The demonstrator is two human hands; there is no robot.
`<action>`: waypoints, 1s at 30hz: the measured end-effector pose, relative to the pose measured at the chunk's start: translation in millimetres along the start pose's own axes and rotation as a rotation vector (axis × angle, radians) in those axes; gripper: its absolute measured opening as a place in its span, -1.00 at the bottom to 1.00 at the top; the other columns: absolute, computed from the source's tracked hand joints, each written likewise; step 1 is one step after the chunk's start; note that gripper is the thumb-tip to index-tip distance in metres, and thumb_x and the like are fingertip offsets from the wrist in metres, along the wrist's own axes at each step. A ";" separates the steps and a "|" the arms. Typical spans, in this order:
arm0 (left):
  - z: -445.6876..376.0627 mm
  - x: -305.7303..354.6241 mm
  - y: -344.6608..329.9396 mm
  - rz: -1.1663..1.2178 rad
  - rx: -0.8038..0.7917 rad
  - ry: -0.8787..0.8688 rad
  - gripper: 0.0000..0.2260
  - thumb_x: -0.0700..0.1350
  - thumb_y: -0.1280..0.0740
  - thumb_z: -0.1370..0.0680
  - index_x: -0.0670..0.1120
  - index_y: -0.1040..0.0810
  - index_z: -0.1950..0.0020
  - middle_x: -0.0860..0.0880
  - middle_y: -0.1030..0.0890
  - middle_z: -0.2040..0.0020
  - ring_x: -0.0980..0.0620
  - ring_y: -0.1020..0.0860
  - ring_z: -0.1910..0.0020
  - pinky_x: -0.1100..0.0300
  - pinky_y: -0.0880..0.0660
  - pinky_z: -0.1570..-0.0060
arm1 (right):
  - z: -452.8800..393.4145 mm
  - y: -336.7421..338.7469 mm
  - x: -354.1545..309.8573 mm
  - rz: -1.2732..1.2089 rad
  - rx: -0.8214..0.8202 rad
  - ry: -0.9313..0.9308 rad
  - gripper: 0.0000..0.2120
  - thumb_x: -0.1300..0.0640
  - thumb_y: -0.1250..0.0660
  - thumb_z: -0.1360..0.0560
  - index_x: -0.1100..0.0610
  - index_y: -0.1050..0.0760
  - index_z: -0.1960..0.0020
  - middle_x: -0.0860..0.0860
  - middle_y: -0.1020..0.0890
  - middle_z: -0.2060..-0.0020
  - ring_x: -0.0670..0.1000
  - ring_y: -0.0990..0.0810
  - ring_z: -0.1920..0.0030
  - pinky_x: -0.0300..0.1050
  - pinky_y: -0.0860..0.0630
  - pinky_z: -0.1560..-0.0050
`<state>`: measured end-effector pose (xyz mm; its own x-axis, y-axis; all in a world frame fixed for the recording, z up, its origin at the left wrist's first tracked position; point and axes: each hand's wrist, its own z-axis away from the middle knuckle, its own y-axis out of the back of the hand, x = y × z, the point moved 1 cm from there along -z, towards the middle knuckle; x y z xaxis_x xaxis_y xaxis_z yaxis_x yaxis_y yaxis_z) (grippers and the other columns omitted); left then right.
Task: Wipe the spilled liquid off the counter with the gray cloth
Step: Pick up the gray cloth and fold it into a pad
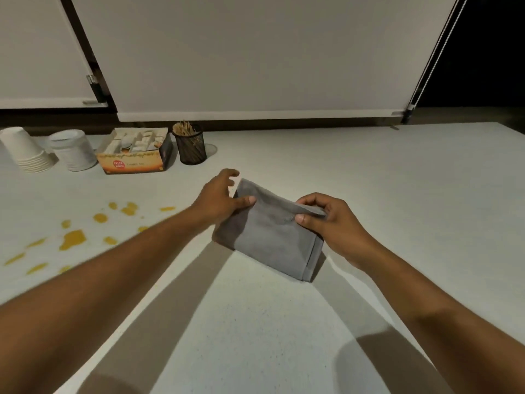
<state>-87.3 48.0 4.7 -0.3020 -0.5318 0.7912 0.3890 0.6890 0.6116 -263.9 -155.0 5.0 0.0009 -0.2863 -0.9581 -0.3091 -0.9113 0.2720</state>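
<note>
A folded gray cloth [270, 237] hangs between my hands in the middle of the white counter [369, 180], its lower edge resting on the surface. My left hand [218, 199] pinches the cloth's upper left corner with thumb and fingers. My right hand [326, 216] pinches the upper right corner. The spilled liquid [72, 240] is a scatter of orange-yellow puddles and drops on the counter to the left, apart from the cloth, near my left forearm.
At the back left stand a stack of upturned white paper cups [25, 150], a stack of white lids [74, 150], an orange cardboard box of sachets [136, 155] and a black mesh holder of wooden stirrers [191, 146]. A white roller blind [255, 52] hangs behind the counter.
</note>
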 end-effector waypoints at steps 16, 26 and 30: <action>58.7 103.0 114.1 0.295 -0.049 -0.457 -0.68 -0.05 -0.57 -0.40 -0.18 -0.76 -0.09 -0.11 -0.81 0.04 -0.08 -0.76 0.00 0.01 -0.66 -0.01 | 14.6 46.7 -136.3 -0.020 0.045 0.210 -0.78 0.30 -0.52 -0.46 0.10 -0.66 -0.06 -0.04 -0.75 0.15 -0.09 -0.74 0.18 -0.26 -0.62 0.27; 22.9 60.0 106.2 0.250 -0.201 -0.182 -0.59 -0.02 -0.57 -0.42 -0.23 -0.73 -0.16 -0.20 -0.77 -0.07 -0.09 -0.74 -0.02 0.07 -0.71 0.04 | -31.6 33.4 -106.3 0.288 0.016 0.102 -0.81 0.16 -0.52 -0.53 0.07 -0.70 -0.14 0.02 -0.76 0.01 0.04 -0.75 -0.01 -0.03 -0.71 -0.02; 19.6 17.2 80.5 0.263 -0.098 -0.183 -0.84 -0.06 -0.57 -0.48 -0.01 -0.79 -0.04 -0.02 -0.78 0.01 -0.04 -0.70 -0.03 0.01 -0.61 0.04 | -40.6 13.5 -74.1 0.428 0.037 0.189 -0.79 0.18 -0.53 -0.52 0.06 -0.70 -0.15 -0.06 -0.74 -0.03 -0.08 -0.69 -0.07 -0.12 -0.59 -0.18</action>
<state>-78.2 104.0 67.5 -0.3279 -0.2386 0.9141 0.5532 0.7358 0.3905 -229.5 -158.1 83.3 0.0379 -0.6859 -0.7267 -0.3534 -0.6895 0.6322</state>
